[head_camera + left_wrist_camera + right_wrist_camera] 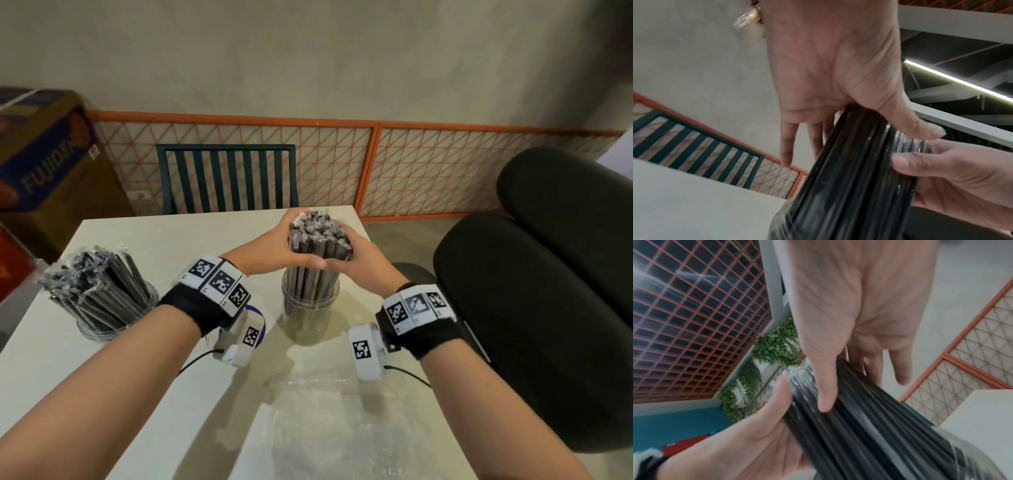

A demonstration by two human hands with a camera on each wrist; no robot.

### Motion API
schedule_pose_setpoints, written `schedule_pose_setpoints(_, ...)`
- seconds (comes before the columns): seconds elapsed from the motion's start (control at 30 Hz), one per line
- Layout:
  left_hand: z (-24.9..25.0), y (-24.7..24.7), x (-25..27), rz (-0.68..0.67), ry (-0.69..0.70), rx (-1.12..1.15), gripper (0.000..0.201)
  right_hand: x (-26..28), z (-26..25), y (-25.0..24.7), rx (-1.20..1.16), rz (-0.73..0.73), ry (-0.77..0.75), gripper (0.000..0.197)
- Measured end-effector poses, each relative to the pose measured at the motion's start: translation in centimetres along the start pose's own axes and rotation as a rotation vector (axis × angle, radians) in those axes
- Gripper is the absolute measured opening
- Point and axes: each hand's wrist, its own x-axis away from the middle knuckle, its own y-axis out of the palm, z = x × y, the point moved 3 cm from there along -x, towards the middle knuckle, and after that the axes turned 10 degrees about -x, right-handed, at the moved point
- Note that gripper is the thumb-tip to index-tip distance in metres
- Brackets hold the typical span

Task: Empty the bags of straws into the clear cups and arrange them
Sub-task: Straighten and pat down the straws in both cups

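Head view: both hands clamp one straw bundle.
Left hand (274,245) and right hand (356,262) form the grip around black straws (317,240); clear cup (310,308) directly below, on surface (164,240).

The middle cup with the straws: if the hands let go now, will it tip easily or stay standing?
Probably tippy. The straws rise far above the cup, so the load looks top-heavy. The left hand and right hand squeeze them into one upright bundle; released, they would likely fan out against the rim, as in the left cup. The clear cup looks light.
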Motion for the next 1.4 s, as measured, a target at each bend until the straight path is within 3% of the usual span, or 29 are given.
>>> schedule_pose_setpoints(0.1, -0.8, 0.1, 1.1, -0.083, -0.081, -0.092, 0.116, 0.1, 1.3, -0.6, -0.093, -0.080, 0.153, 0.105)
schedule_pose_setpoints(0.17, -2.0, 0.4, 1.7, -0.067, -0.136, -0.121, 0.124, 0.8, 2.5, -0.1, -0.145, -0.091, 0.210, 0.113)
schedule_pose_setpoints(0.3, -3.2, 1.9, 1.8, -0.081, -0.089, -0.028, 0.116, 1.8, 3.7, 2.0, -0.035, -0.069, 0.178, 0.114)
schedule_pose_setpoints(0.4, -2.9, 2.8, 1.4, -0.032, -0.040, -0.016, 0.101, 1.5, 3.9, 3.6, -0.044, -0.050, 0.133, 0.130)
schedule_pose_setpoints(0.47, -2.5, 2.9, 1.0, 0.037, -0.046, -0.024, 0.088, 1.3, 3.5, 3.9, -0.055, -0.010, 0.097, 0.122)
schedule_pose_setpoints(0.57, -1.4, 1.8, 0.8, 0.139, -0.037, -0.049, 0.079, 1.0, 1.0, 2.6, -0.067, 0.051, 0.027, 0.086)
schedule_pose_setpoints(0.6, -1.1, 1.3, 0.8, 0.148, -0.029, -0.050, 0.081, 0.9, 0.2, 2.0, -0.044, 0.030, 0.013, 0.082)
schedule_pose_setpoints(0.77, -1.8, 0.5, 1.5, -0.044, -0.099, -0.105, 0.114, 0.5, 1.2, 1.5, 0.153, -0.234, 0.117, 0.120)
schedule_pose_setpoints(0.9, -3.1, 1.5, 2.0, -0.071, -0.100, -0.077, 0.118, 0.7, 2.5, 2.4, 0.109, -0.217, 0.118, 0.133)
schedule_pose_setpoints(1.17, -3.1, 1.7, 1.6, -0.021, -0.078, -0.076, 0.088, 0.5, 2.0, 1.8, 0.121, -0.060, 0.078, 0.092)
schedule_pose_setpoints(1.27, -2.6, 1.2, 1.7, -0.041, -0.089, -0.057, 0.094, 0.3, 1.4, 1.1, 0.118, -0.081, 0.057, 0.098)
schedule_pose_setpoints(1.4, -3.3, 1.5, 2.5, -0.052, -0.161, -0.130, 0.106, 0.8, 2.4, 1.4, 0.148, -0.168, 0.145, 0.120)
